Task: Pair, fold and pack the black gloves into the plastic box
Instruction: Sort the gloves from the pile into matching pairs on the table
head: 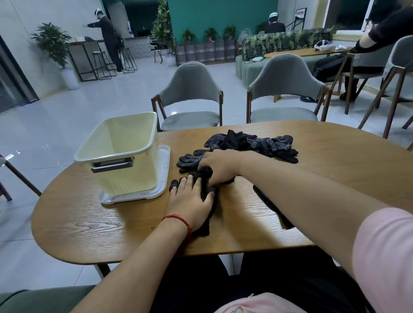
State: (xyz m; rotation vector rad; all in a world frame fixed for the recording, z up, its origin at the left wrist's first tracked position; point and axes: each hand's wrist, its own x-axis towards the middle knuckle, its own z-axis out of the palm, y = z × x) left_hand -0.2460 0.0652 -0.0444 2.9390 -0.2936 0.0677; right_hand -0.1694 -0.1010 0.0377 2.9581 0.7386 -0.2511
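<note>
A pale cream plastic box [125, 156] with a white rim and a grey handle on its near side stands upright and open-topped on its white lid [164, 173], at the left of the wooden desk [108, 225]. To its right, toward the far edge, a loose pile of black gloves [248, 143] with white grip dots lies heaped. A single dotted glove [188, 160] lies flat just left of the pile, its tips toward the box. Closer in, the near glove [210, 196] lies dotted side up, pressed flat by the left hand [191, 203], while the right hand [219, 166] grips a bunched part of it. A fourth glove [266, 198] lies partly hidden under the right forearm.
</note>
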